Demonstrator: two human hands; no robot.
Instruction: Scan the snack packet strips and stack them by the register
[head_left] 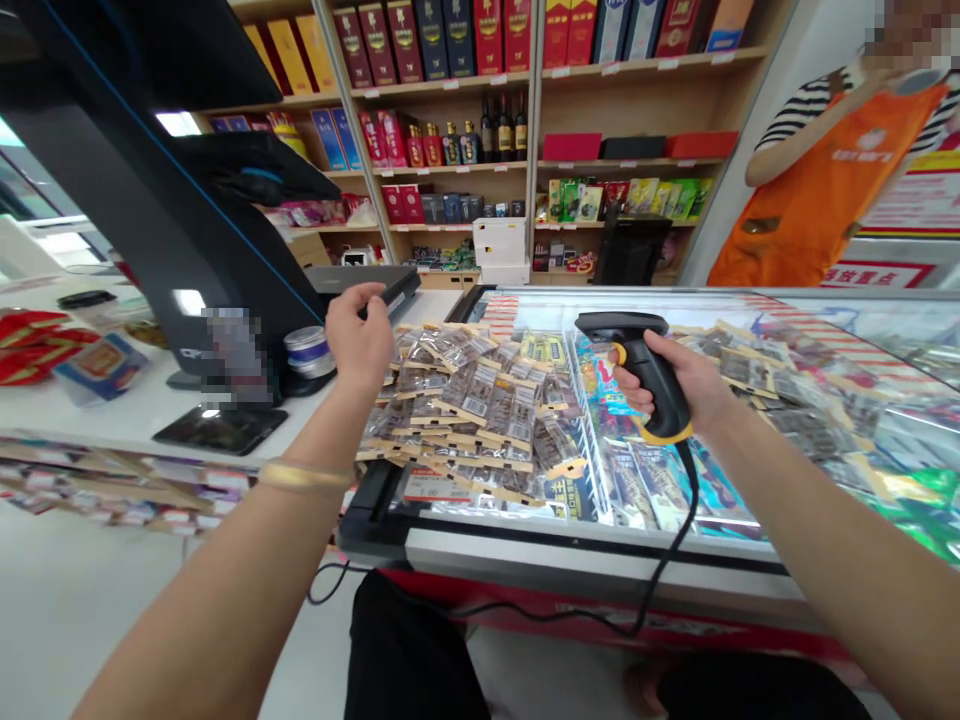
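Note:
My right hand point(686, 380) is wrapped around the grip of a black and yellow barcode scanner point(660, 375), held above the glass-topped chest. Its head points left, and a black cable point(686, 500) hangs from the handle. My left hand point(360, 335) is raised at the left end of the chest, its fingers loosely curled and nothing visible in them. Beside it, a heap of clear packets with tan edges point(480, 390) covers the left part of the chest point(480, 550). Beneath the scanner, colourful bagged goods point(637, 480) show within the chest.
Left of me, a white counter point(150, 420) bears a black point-of-sale stand point(225, 230) and a round tin point(307, 352). More packets point(750, 370) lie to the right. Shelves point(450, 80) with boxes and bottles line the back. A person in an orange apron point(832, 180) stands back right.

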